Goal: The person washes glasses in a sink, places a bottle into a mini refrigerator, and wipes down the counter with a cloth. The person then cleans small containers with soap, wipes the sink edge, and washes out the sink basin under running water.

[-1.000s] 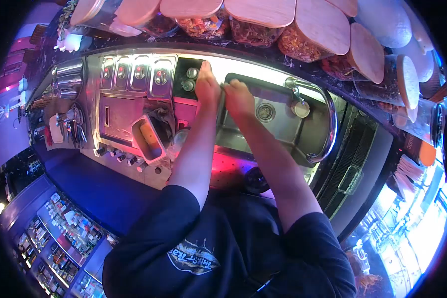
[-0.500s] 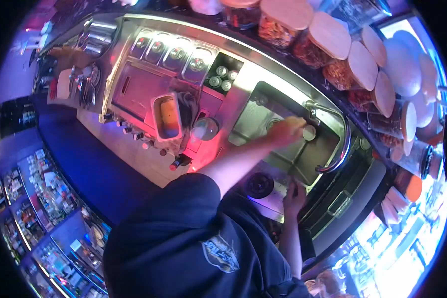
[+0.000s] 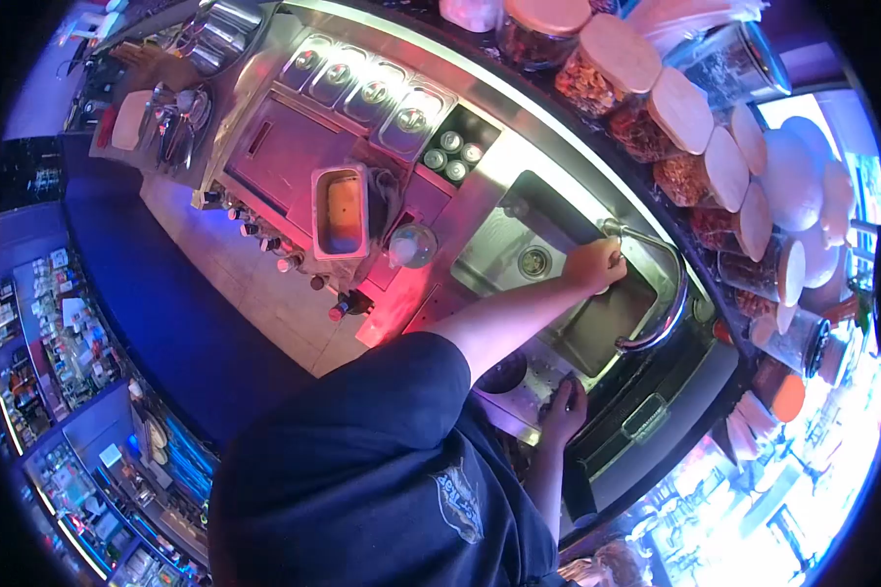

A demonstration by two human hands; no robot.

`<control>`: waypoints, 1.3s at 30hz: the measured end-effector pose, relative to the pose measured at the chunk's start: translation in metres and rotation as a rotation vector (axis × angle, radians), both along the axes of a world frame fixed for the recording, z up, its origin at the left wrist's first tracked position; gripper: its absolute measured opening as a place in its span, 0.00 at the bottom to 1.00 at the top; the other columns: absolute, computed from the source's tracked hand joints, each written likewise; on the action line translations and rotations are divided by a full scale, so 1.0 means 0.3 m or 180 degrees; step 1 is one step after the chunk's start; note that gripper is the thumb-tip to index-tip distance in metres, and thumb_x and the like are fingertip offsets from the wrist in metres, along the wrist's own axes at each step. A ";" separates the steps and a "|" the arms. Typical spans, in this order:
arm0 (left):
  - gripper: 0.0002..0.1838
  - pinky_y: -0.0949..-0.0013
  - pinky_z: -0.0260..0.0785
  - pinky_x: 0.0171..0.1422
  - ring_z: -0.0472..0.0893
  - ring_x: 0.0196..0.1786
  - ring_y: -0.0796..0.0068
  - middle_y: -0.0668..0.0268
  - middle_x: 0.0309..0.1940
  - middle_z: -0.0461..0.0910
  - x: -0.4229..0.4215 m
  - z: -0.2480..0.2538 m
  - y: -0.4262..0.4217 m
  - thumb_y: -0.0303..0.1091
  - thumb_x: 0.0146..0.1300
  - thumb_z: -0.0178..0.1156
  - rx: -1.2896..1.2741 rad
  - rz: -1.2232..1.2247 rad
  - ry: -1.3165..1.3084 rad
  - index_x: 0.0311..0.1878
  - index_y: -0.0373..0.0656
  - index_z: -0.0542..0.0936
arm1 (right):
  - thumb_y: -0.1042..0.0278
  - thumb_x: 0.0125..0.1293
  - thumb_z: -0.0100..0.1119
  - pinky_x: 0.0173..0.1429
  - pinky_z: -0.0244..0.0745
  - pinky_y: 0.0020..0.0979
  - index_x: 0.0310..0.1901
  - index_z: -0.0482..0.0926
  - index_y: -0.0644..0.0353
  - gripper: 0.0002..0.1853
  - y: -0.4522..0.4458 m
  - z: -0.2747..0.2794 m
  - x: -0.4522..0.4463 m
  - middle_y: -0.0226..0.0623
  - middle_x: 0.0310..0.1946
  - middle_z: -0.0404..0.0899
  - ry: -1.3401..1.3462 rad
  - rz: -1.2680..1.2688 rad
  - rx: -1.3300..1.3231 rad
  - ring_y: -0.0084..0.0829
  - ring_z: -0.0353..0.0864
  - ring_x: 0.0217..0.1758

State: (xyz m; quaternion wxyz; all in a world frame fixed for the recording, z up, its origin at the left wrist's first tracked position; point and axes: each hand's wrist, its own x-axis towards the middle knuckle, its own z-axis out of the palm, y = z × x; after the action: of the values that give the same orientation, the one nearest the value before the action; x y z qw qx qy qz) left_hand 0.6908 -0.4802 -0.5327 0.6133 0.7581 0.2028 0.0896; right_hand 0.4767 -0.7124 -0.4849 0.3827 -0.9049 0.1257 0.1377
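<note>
My left hand (image 3: 595, 266) reaches across the sink (image 3: 480, 245) and is closed beside the base of the curved faucet (image 3: 677, 284). A small pale thing partly shows beneath its fingers; I cannot make out what it is. Below the sink's near edge, my right hand (image 3: 565, 409) hangs loosely with its fingers apart, seemingly holding nothing. Close to it, a dark round fitting (image 3: 504, 374) sits on the perforated metal ledge, partly covered by my left forearm.
Left of the sink are a metal pan (image 3: 325, 215), a clear container (image 3: 413, 245), several lidded steel inserts (image 3: 411, 119) and cans (image 3: 450, 142). Jars with wooden lids (image 3: 680, 108) line the far shelf. Bottle necks (image 3: 289, 263) stick out along the front edge.
My left hand has moved slightly right and down, closing over where a small pale round thing showed. My right hand has shifted slightly down and left. The whole view has shifted.
</note>
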 end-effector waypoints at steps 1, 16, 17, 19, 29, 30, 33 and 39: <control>0.15 0.60 0.67 0.33 0.77 0.26 0.67 0.68 0.24 0.80 -0.014 -0.008 0.011 0.50 0.69 0.66 -0.0152 0.0105 0.0149 0.37 0.49 0.78 | 0.61 0.77 0.65 0.60 0.80 0.34 0.61 0.85 0.64 0.18 0.006 0.002 0.006 0.45 0.52 0.89 -0.0003 0.0037 -0.0001 0.38 0.86 0.52; 0.32 0.57 0.76 0.38 0.82 0.26 0.58 0.60 0.20 0.82 -0.175 -0.344 -0.299 0.63 0.72 0.55 -0.0958 -0.0859 0.1234 0.26 0.43 0.84 | 0.60 0.78 0.66 0.64 0.79 0.32 0.64 0.83 0.69 0.22 0.050 0.008 0.123 0.50 0.56 0.89 0.0339 -0.0195 -0.0053 0.38 0.87 0.57; 0.32 0.55 0.77 0.40 0.83 0.27 0.56 0.59 0.21 0.84 -0.197 -0.210 -0.181 0.64 0.71 0.55 -0.0830 -0.1108 0.0781 0.27 0.43 0.86 | 0.60 0.78 0.66 0.64 0.79 0.33 0.64 0.83 0.69 0.22 0.050 0.015 0.126 0.50 0.56 0.89 0.0318 -0.0213 -0.0010 0.38 0.87 0.56; 0.31 0.54 0.77 0.40 0.83 0.28 0.56 0.59 0.22 0.84 -0.192 -0.210 -0.164 0.63 0.71 0.55 -0.0844 -0.1227 0.0863 0.28 0.43 0.86 | 0.60 0.78 0.66 0.65 0.79 0.33 0.64 0.83 0.69 0.22 0.062 0.026 0.119 0.51 0.56 0.89 0.0282 -0.0269 0.0091 0.39 0.87 0.56; 0.24 0.46 0.77 0.41 0.83 0.31 0.55 0.59 0.28 0.86 -0.280 -0.375 -0.329 0.52 0.72 0.53 -0.0671 -0.1929 0.1021 0.34 0.42 0.87 | 0.59 0.77 0.66 0.63 0.80 0.33 0.63 0.84 0.68 0.22 0.009 -0.057 0.040 0.49 0.55 0.89 0.0458 -0.0529 -0.0343 0.39 0.87 0.56; 0.23 0.46 0.77 0.40 0.84 0.31 0.55 0.58 0.28 0.86 -0.286 -0.402 -0.323 0.51 0.71 0.54 -0.0597 -0.1899 0.0930 0.34 0.42 0.87 | 0.59 0.77 0.66 0.63 0.81 0.34 0.63 0.85 0.68 0.22 0.006 -0.059 0.030 0.49 0.54 0.90 0.0545 -0.0554 -0.0432 0.39 0.87 0.56; 0.21 0.45 0.78 0.39 0.84 0.30 0.53 0.57 0.29 0.87 -0.302 -0.440 -0.364 0.48 0.70 0.54 -0.0370 -0.1757 0.0660 0.34 0.41 0.87 | 0.58 0.77 0.67 0.63 0.81 0.34 0.62 0.85 0.68 0.22 0.021 -0.047 0.006 0.48 0.54 0.90 0.0427 -0.0474 -0.0391 0.39 0.88 0.55; 0.17 0.44 0.78 0.36 0.85 0.29 0.50 0.54 0.30 0.88 -0.335 -0.538 -0.429 0.42 0.68 0.56 0.0076 -0.1448 0.0130 0.35 0.40 0.88 | 0.58 0.77 0.66 0.63 0.81 0.34 0.63 0.85 0.68 0.23 0.044 -0.028 -0.022 0.48 0.55 0.90 0.0352 -0.0485 -0.0301 0.39 0.88 0.55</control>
State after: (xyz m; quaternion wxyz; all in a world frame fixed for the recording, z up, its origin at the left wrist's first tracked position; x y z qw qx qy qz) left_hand 0.5902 -0.6088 -0.6940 0.6044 0.7932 0.0380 -0.0640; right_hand 0.4701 -0.6991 -0.4934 0.3413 -0.9008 0.2214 0.1519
